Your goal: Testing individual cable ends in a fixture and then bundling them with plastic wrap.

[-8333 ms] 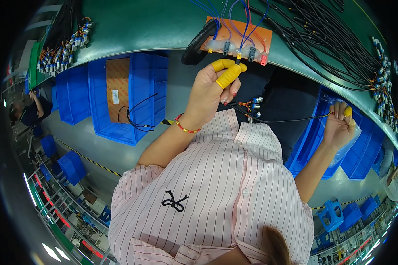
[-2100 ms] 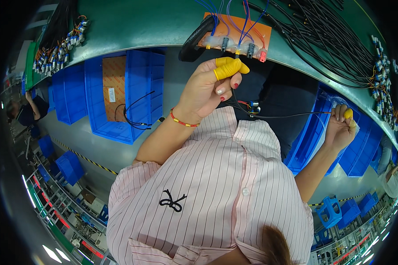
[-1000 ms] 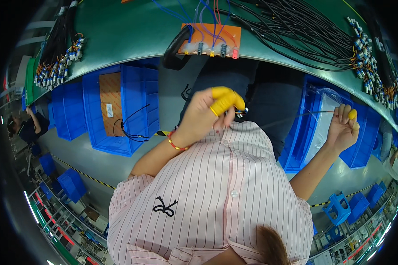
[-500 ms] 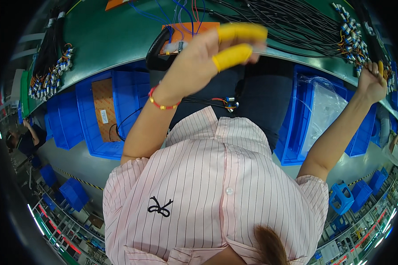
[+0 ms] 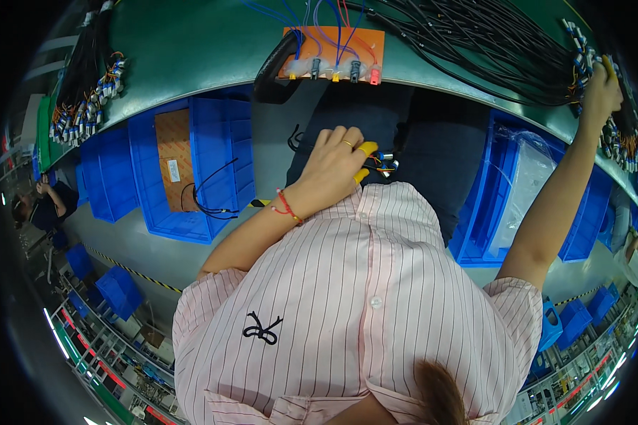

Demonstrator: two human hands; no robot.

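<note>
My left hand [image 5: 337, 159], with yellow finger covers on thumb and forefinger, is over my lap. Its fingers curl around black cables whose silver-and-blue connectors [image 5: 385, 167] with orange wires stick out beyond the fingertips. The part inside the hand is hidden. At the far right, my right hand [image 5: 602, 92] is closed beside a bundle of black cables with connector ends [image 5: 581, 60]; what its fingers hold, if anything, cannot be made out. A second cluster of connectors [image 5: 622, 145] hangs at the table edge below that hand.
An orange board [image 5: 368, 44] with wired sockets and a black curved handle-like piece [image 5: 273, 74] sit at the edge of the green table [image 5: 184, 42]. More cables with connectors [image 5: 85, 117] hang at left. Blue bins [image 5: 223, 142] stand below, one holding plastic film [image 5: 521, 188].
My left hand has come down from above the table edge to the cables on my lap and closed around them. My right hand has moved up and farther along the connector bundle.
</note>
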